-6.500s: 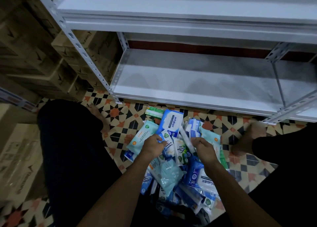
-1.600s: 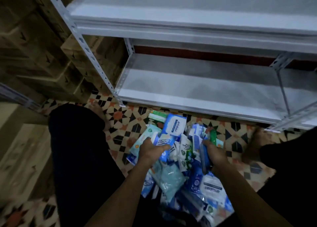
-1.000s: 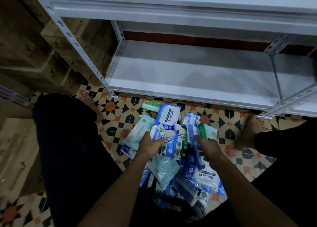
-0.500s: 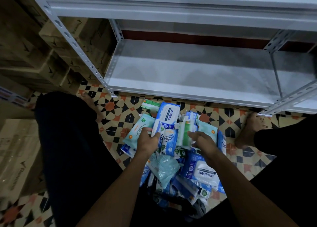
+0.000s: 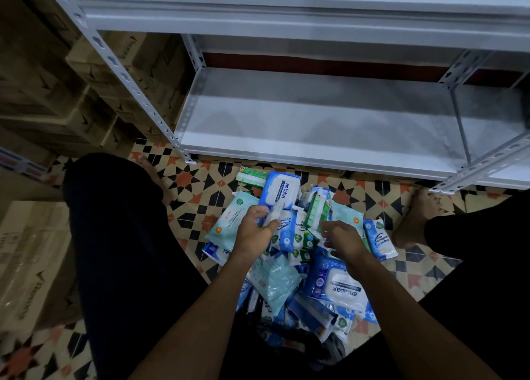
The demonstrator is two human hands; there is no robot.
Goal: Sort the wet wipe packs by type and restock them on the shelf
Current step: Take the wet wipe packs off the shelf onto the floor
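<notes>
Dim overall, with a cool, bluish cast. Brightest along the white shelf, lit from above and in front, its front lip paler than the greyer, shaded back. Soft, mottled shadows across the shelf board, no hard edges. Heavy darkening toward the lower corners and both sides, where dark clothing sinks into near black with no detail. Cardboard boxes at left murky and low in contrast. Slight smear on the left hand and the pack at its fingers; print on nearby packs legible. Strong wide-angle bending of the shelf posts near the edges. Faint sheen on plastic wrappers, no harsh glare.
</notes>
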